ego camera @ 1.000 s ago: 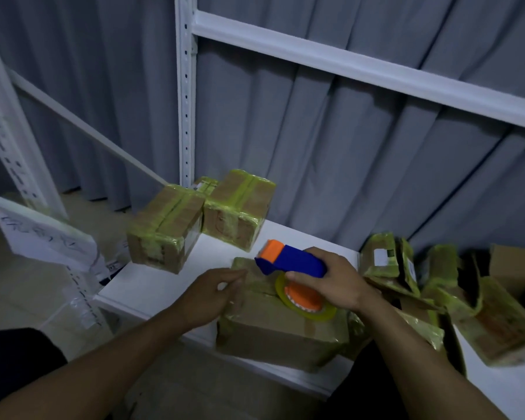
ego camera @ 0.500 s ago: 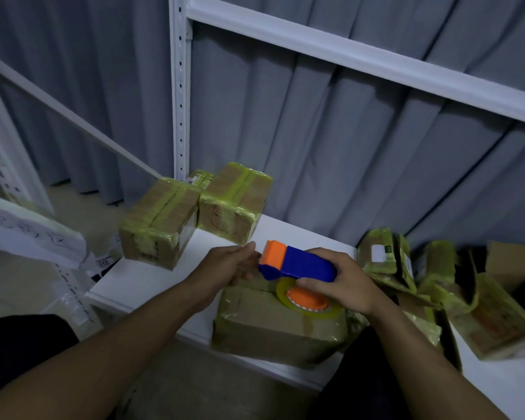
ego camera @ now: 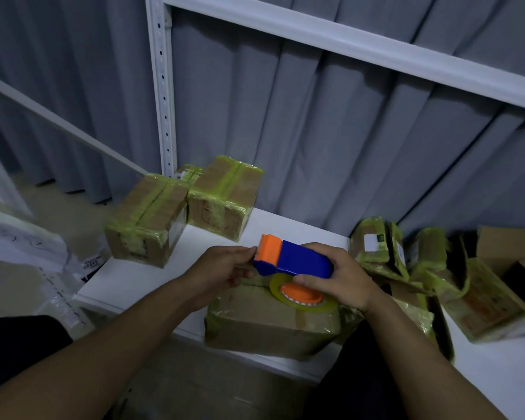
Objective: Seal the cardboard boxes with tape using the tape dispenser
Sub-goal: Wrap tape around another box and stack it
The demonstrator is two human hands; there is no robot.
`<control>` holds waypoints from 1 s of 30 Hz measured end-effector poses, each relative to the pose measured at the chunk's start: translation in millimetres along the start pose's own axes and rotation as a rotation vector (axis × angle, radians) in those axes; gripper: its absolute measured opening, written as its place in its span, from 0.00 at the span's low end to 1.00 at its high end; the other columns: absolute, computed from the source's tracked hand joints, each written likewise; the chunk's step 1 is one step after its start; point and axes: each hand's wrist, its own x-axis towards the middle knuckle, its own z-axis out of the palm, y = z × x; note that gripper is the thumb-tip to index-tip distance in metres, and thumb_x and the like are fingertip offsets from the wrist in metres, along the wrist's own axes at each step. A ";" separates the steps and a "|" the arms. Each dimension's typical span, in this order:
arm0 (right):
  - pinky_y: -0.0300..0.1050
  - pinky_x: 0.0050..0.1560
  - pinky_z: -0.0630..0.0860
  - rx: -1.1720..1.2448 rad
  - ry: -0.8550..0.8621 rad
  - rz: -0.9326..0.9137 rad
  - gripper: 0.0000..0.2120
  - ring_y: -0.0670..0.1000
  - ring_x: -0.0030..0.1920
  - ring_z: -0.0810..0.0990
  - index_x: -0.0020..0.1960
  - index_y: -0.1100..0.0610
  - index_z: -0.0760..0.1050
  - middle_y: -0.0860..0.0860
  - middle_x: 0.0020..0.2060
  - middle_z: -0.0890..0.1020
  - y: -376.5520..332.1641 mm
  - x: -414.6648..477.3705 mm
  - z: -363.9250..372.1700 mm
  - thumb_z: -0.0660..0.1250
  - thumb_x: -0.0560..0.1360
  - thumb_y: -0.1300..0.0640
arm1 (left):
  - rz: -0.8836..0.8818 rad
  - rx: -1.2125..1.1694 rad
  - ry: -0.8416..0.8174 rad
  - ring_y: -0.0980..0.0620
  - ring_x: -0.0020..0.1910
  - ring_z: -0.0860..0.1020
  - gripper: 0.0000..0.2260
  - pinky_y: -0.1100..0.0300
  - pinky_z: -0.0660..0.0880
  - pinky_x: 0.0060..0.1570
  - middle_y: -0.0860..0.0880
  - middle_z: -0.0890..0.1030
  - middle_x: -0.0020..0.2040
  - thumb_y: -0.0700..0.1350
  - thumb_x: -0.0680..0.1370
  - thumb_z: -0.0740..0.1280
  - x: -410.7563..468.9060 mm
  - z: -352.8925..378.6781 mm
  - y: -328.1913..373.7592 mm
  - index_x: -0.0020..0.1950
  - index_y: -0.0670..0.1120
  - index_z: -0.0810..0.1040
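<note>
Backdrop: a grey curtain (ego camera: 331, 140) hangs in deep vertical folds across the whole back of the room, right down to floor level on the left.
Shelving: a white metal upright (ego camera: 161, 86) with a row of punched holes stands left of centre; a white crossbeam (ego camera: 361, 53) runs from its top towards the right, and a thinner white rail (ego camera: 58, 122) slants in to the upright from the left edge.
Surface: a white shelf board (ego camera: 128, 277), its front edge nearest me.
Floor: pale beige (ego camera: 64, 213), showing left of the surface.
Left edge: what looks like white paper or plastic sheeting (ego camera: 22, 247) with dark marks, too blurred to read.
Light: dim, cool and bluish, no lamp or window in sight.
</note>
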 end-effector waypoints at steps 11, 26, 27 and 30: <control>0.43 0.51 0.81 -0.002 -0.004 -0.001 0.23 0.47 0.57 0.82 0.66 0.48 0.77 0.43 0.56 0.83 -1.9 -2.0 -2.0 0.78 0.73 0.48 | -0.123 -0.037 0.081 0.47 0.46 0.79 0.12 0.56 0.73 0.44 0.48 0.86 0.47 0.48 0.82 0.62 -0.5 3.2 -2.8 0.56 0.46 0.84; 0.43 0.52 0.81 -0.113 -0.041 -0.032 0.24 0.46 0.57 0.82 0.66 0.46 0.76 0.41 0.56 0.83 -8.4 -0.4 -1.0 0.77 0.73 0.43 | -0.076 0.008 0.058 0.48 0.48 0.78 0.11 0.54 0.70 0.46 0.47 0.83 0.46 0.54 0.81 0.64 0.4 -8.8 -2.2 0.48 0.48 0.81; 0.44 0.53 0.82 -0.121 -0.043 -0.037 0.25 0.46 0.57 0.82 0.66 0.45 0.76 0.42 0.57 0.83 -9.3 0.6 -0.1 0.77 0.73 0.42 | -0.071 0.036 0.061 0.47 0.50 0.79 0.11 0.53 0.71 0.48 0.47 0.84 0.48 0.54 0.81 0.64 0.4 -10.4 -3.4 0.49 0.49 0.81; 0.48 0.54 0.83 -0.128 -0.038 -0.041 0.24 0.47 0.57 0.82 0.66 0.45 0.77 0.43 0.57 0.83 -10.6 3.3 0.2 0.77 0.73 0.41 | -0.066 0.061 0.078 0.49 0.54 0.80 0.11 0.53 0.72 0.49 0.49 0.85 0.50 0.54 0.80 0.67 -2.0 -14.4 -4.4 0.54 0.50 0.83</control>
